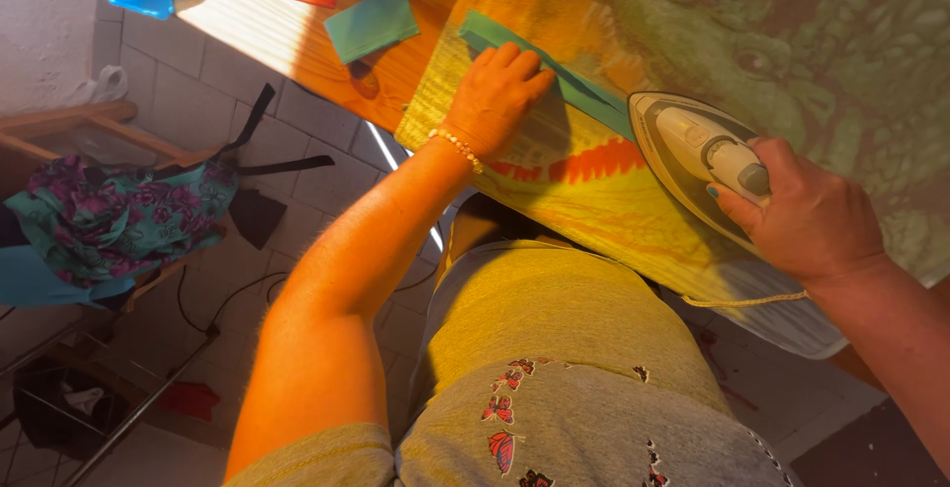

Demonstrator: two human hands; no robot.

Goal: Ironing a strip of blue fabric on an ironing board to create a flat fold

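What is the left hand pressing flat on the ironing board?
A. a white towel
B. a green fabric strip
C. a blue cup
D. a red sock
B: the left hand lies flat on the green fabric strip, ahead of the iron gripped by the right hand.

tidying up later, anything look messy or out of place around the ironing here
Yes: black fabric scraps and straps lie strewn on the tiled floor, and a floral cloth is heaped on a wooden chair.
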